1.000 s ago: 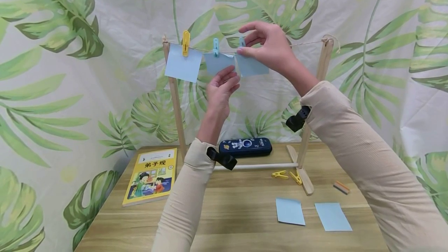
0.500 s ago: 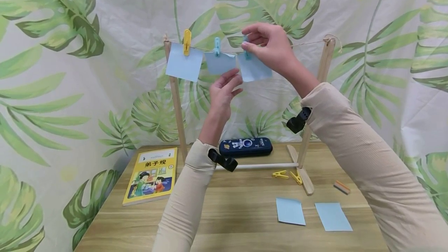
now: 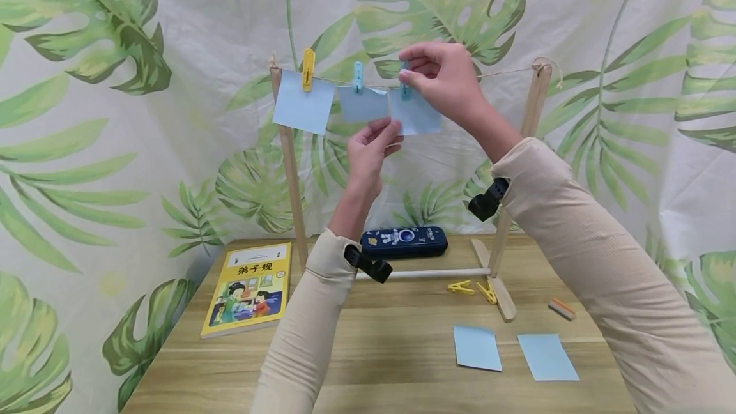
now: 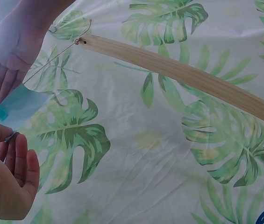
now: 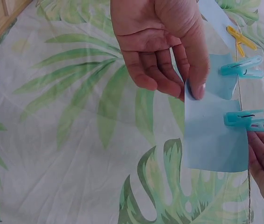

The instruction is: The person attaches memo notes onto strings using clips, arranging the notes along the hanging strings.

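My right hand pinches a light-blue clothespin between thumb and fingers; the clothespin sits over the string and the top edge of a blue paper square. With thumb and fingertips, my left hand pinches the lower left corner of that same square. To its left, a second blue square hangs under another light-blue clothespin. Farther left, a yellow clothespin holds a third blue square near the wooden post.
The string is tied to a right post. On the table lie two yellow clothespins, two blue paper squares, a small striped block, a dark pencil case and a yellow book.
My right hand has moved slightly right, and its clothespin now reaches lower over the paper. My left hand has slid down from the paper's upper left side to its lower corner.
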### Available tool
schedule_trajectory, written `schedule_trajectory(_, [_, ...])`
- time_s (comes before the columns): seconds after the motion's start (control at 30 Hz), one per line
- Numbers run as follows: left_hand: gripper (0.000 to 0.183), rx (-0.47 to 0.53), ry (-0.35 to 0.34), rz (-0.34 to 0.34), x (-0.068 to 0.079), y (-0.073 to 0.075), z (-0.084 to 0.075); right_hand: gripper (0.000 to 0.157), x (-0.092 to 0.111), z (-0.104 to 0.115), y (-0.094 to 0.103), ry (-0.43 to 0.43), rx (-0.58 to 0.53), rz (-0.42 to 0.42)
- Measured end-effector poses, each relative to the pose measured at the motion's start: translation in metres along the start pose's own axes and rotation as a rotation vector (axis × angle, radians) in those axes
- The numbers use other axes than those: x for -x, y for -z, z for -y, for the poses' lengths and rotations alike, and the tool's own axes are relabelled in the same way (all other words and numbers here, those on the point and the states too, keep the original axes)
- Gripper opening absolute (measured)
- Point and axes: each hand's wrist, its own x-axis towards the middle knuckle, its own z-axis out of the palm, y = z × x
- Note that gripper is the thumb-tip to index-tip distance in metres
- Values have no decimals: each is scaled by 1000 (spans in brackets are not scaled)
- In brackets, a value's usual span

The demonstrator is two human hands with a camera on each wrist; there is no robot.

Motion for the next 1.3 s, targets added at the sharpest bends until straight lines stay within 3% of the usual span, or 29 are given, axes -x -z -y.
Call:
schedule_trajectory(0.53, [14,0,-24,-11,0,5,-4,19,1,2,2,-5,-15,-24])
schedule_trajectory(0.77, [11,-12,-11,-9,0,5,-5,23,1,1,3,-4,2,-5])
schedule_trajectory(1.3, [24,-44,24,-6,2,6,-3,35,3,-2,5,-12,-14,31])
